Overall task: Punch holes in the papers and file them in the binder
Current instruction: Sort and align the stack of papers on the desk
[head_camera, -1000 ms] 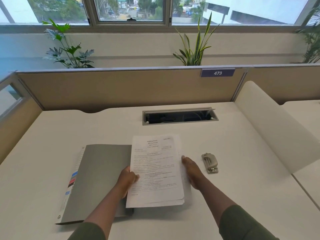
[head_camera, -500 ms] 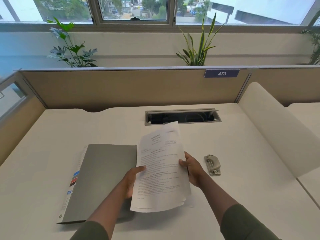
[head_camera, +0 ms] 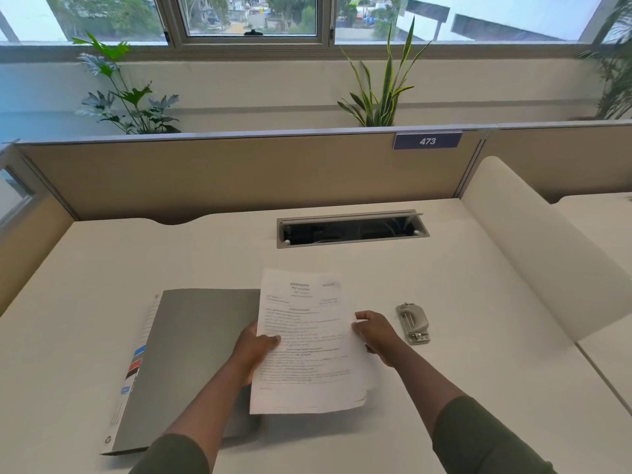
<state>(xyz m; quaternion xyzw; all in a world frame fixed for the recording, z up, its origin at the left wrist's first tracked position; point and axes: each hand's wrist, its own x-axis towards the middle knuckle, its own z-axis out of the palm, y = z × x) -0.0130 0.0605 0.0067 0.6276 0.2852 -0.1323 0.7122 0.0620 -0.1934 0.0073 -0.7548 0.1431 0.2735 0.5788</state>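
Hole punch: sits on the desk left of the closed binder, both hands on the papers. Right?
Not quite. The head view shows the hole punch on the desk to the right of the closed binder, beyond the right hand. The rest holds: the left hand and the right hand each hold a side edge of the papers.

Lighting: bright, even daylight from the window beyond the partition, the outdoor scene in it pale and near overexposed; the white tabletop below reads evenly lit without glare. Shadows: soft and faint, one under the papers on the side away from the window. Image quality: wide-angle bowing of the partition's top edge, mild softness overall, printed text illegible.
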